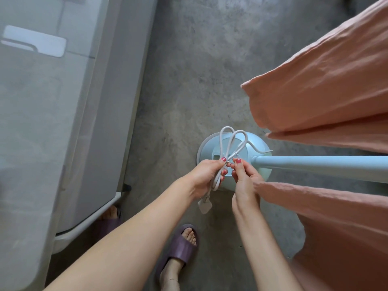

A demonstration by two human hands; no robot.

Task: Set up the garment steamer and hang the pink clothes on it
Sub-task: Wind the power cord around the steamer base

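The left hand [204, 177] grips the bundled white power cord [227, 143], fingers and thumb curled round the gathered strands. Two loops of the cord rise from the far side of the fist; the plug [204, 204] hangs from its near side. The right hand [244, 181] pinches a thin tie at the waist of the bundle between thumb and forefinger, the fingertips touching those of the left hand. What the tie is made of cannot be told.

The garment steamer base [256, 148], pale blue and rounded, stands on the grey concrete floor [189, 80] directly beyond both hands. Its pale blue pole [315, 164] runs from the base toward the right edge of the view. One strand of the cord leads across the base top.

The pink clothes [325, 91] hang at the right, with folds on both the far and near sides of the pole; the near fold lies against the right wrist.

A white cabinet [52, 122] occupies the left. A foot in a purple slipper [180, 248] stands on the floor at near centre.
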